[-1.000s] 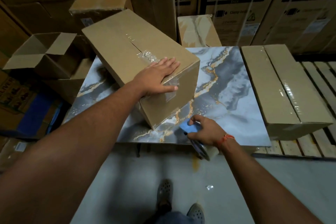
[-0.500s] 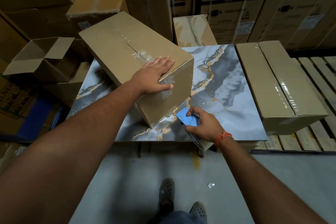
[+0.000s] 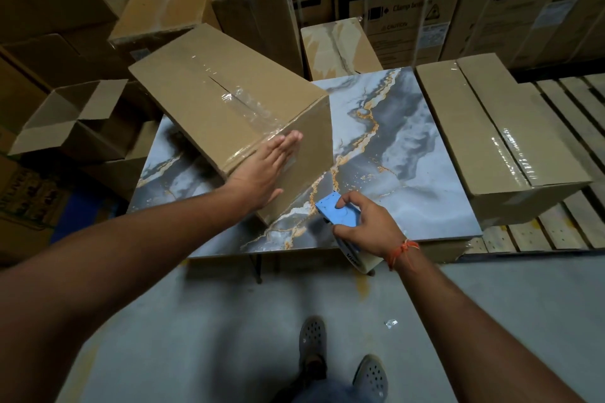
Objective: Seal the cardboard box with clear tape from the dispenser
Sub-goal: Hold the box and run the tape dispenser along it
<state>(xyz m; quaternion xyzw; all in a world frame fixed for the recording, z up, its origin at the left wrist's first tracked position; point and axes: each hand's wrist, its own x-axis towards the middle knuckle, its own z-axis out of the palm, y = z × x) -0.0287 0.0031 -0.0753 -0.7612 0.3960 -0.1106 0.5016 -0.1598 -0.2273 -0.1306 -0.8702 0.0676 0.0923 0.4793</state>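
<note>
On the marbled table (image 3: 409, 147), toward its left and far side, we have the cardboard box (image 3: 209, 98) lying at an angle, its near end corner pointing at us. Clear tape (image 3: 252, 108) already runs along the top seam, wrinkled near the middle, and folds down over the near edge. Our left hand (image 3: 265, 170) lies flat on that near end face, fingers spread and pressed against the cardboard right where the tape comes over the edge; we judge this is to rub the tape tail down so it sticks, and to keep the box from sliding. It is not gripping anything.

Our right hand (image 3: 363, 226) keeps the blue tape dispenser (image 3: 337, 211) at the table's near edge, just to the right of the box's near corner and apart from it. The grip is closed around the dispenser, thumb on its flat blue side, with the roll hanging below the wrist, past the table edge. Held low and close, it stays ready for another strip.

Whether the strip is cut free from the dispenser we cannot tell. The far part of the seam looks only partly covered, so we judge that more taping may be needed.
</note>
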